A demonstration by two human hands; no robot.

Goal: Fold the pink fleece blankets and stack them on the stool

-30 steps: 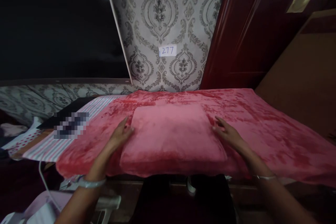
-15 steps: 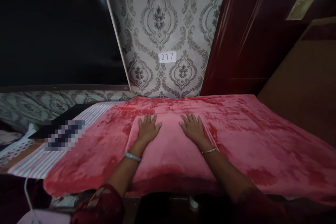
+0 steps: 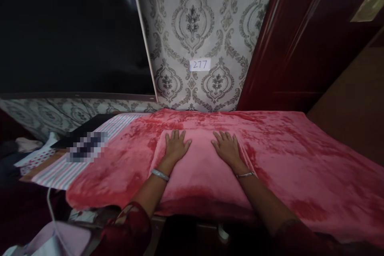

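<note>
A folded pink fleece cloth point(image 3: 199, 178) lies on a red-pink plush blanket point(image 3: 300, 164) that covers the table. My left hand point(image 3: 176, 146) lies flat, palm down, fingers spread, on the far left part of the folded cloth. My right hand point(image 3: 226, 148) lies flat the same way on its far right part. Both hands hold nothing. Each wrist carries a thin bangle.
A striped cloth point(image 3: 72, 160) covers the table's left end, with a dark flat object point(image 3: 81, 128) on it. A patterned wall with a "277" label point(image 3: 200, 64) stands behind. A dark red door point(image 3: 300, 36) is at the right. A white cable point(image 3: 49, 208) hangs at lower left.
My hands moved from the cloth's left and right edges onto its top, near the far edge, and now rest flat there. The view shifted slightly.
</note>
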